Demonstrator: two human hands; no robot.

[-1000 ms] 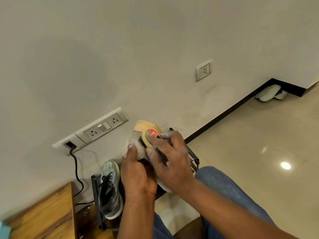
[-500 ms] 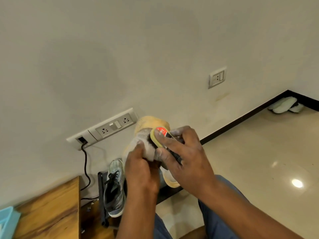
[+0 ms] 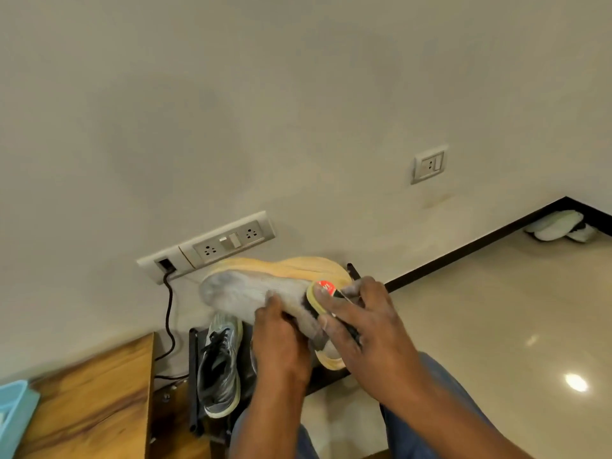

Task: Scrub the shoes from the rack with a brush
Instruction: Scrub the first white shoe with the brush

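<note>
A grey shoe with a thick yellow sole (image 3: 251,289) is held up in front of the wall, lying sideways with its toe to the left. My left hand (image 3: 281,339) grips it from below at the middle. My right hand (image 3: 361,323) grips a yellow brush (image 3: 319,298) with a red label and dark bristles, pressed against the shoe's heel end. Below them a grey lace-up sneaker (image 3: 220,366) sits on a black shoe rack (image 3: 193,376) on the floor.
A wooden table (image 3: 89,399) lies at lower left with a light blue tray (image 3: 15,412) at its edge. A socket strip (image 3: 212,246) with a black cable (image 3: 169,323) is on the wall. White shoes (image 3: 559,228) lie in the far corner. My jeans-clad knees (image 3: 440,389) are below.
The shoe has turned so its full length shows, toe swung out to the left. My right hand with the brush has shifted to the shoe's heel end. The view panned slightly left.
</note>
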